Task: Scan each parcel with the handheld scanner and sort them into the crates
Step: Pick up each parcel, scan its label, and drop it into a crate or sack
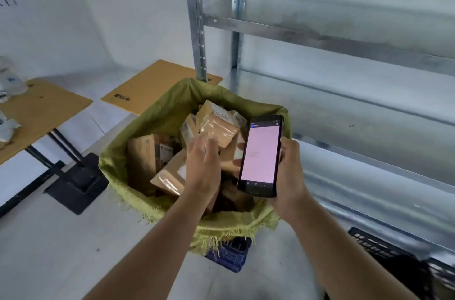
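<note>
Parcels (157, 164) lie in the sack (138, 132) (shelving (320, 36) right, tables (44, 112) left behind).

Both bare forearms reach forward over the green sack (172, 112). The left hand (203, 164) hangs palm-down above the sack's middle, fingers loosely spread. The right hand (289, 171), nearer the sack's right rim, wraps its grip upright around the handheld scanner (261, 155).

The woven sack (157, 117) is yellow-green with frayed pale threads at its rim, and the parcels (214, 125) in it are brown cardboard under glossy clear tape, some with white labels. The handheld scanner (261, 154) has a black case and a pale pink screen with a blue mark at its top corner. Two tabletops (157, 83) are tan, the shelving (320, 36) is dull silver-grey, one crate (231, 254) is dark blue and another crate (384, 250) is black.
</note>
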Demonstrator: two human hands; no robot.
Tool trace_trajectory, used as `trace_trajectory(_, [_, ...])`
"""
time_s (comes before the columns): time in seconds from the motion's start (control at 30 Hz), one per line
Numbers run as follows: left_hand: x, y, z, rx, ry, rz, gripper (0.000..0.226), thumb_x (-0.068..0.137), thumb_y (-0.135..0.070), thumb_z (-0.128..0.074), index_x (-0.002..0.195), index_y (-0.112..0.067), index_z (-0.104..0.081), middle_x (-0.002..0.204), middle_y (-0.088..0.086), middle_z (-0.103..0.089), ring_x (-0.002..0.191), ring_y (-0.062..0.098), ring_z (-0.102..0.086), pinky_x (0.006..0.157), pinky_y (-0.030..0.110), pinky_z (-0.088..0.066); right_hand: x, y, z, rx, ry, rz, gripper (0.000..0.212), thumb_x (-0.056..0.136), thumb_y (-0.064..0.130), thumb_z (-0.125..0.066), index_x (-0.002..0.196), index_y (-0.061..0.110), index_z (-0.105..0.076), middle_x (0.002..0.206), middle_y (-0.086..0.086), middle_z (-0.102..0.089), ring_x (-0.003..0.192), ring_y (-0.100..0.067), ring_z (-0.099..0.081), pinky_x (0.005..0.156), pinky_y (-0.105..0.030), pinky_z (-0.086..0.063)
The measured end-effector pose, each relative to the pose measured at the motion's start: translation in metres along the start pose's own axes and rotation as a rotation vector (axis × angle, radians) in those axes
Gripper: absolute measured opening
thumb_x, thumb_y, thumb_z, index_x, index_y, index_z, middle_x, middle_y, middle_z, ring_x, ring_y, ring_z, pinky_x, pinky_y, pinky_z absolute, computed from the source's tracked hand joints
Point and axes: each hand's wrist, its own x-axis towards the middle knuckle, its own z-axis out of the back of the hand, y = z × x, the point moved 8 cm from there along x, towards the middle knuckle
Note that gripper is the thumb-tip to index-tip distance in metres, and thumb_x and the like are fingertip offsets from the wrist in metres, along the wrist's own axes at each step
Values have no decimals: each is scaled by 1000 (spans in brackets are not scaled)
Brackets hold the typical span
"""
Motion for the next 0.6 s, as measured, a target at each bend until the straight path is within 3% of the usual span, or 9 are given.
trace_trajectory(0.1, [-15, -33, -29, -117, 119, -34, 38, 105, -54, -33, 121, -33, -61, 127, 1, -64, 116, 16, -60, 104, 42, -50, -22, 18, 20, 24, -13, 36, 51, 108, 46, -31, 104, 11, -68, 92, -17, -69, 77, -31, -69, 71, -38, -54])
trace_trajectory(0.17, [-27, -48, -53, -188, 218, -3, 42, 103, -58, -38, 113, -27, -65, 110, 7, -70, 105, 24, -68, 101, 50, -55, -38, 28, 39, 54, -26, 54, 51, 108, 42, -28, 93, 13, -66, 82, -11, -68, 68, -25, -68, 64, -33, -53])
trace_trajectory(0.23, [-44, -59, -80, -222, 330, 34, 50, 100, -63, -42, 110, -20, -67, 106, 16, -73, 102, 34, -70, 98, 53, -56, -57, 41, 58, 69, -35, 92, 51, 106, 45, -28, 96, 9, -63, 87, -15, -66, 74, -30, -66, 68, -35, -52])
trace_trajectory(0.33, [-77, -75, -119, -232, 425, 39, 51, 103, -61, -45, 128, -22, -67, 127, 11, -71, 120, 28, -66, 109, 44, -47, -88, 55, 95, 115, -101, 112, 49, 98, 52, -34, 105, 14, -64, 106, -22, -59, 94, -40, -57, 86, -51, -41])
trace_trajectory(0.43, [-118, -99, -153, -216, 483, 6, 57, 103, -62, -42, 150, -33, -54, 154, -5, -54, 143, 17, -47, 124, 49, -33, -127, 68, 141, 183, -163, 132, 60, 105, 47, -26, 107, 14, -76, 112, -18, -74, 93, -41, -66, 90, -62, -49])
trace_trajectory(0.53, [-166, -123, -187, -169, 558, -37, 76, 87, -74, -39, 154, -39, -49, 159, -13, -46, 145, 15, -41, 125, 53, -31, -178, 80, 190, 184, -247, 150, 60, 108, 48, -23, 123, 20, -74, 120, -17, -77, 95, -39, -72, 100, -67, -53])
trace_trajectory(0.6, [-202, -135, -208, -179, 591, -59, 66, 97, -66, -37, 156, -38, -47, 161, -10, -45, 144, 18, -45, 124, 54, -32, -214, 87, 224, 192, -309, 172, 59, 109, 46, -23, 129, 18, -70, 125, -18, -75, 97, -39, -70, 101, -65, -53])
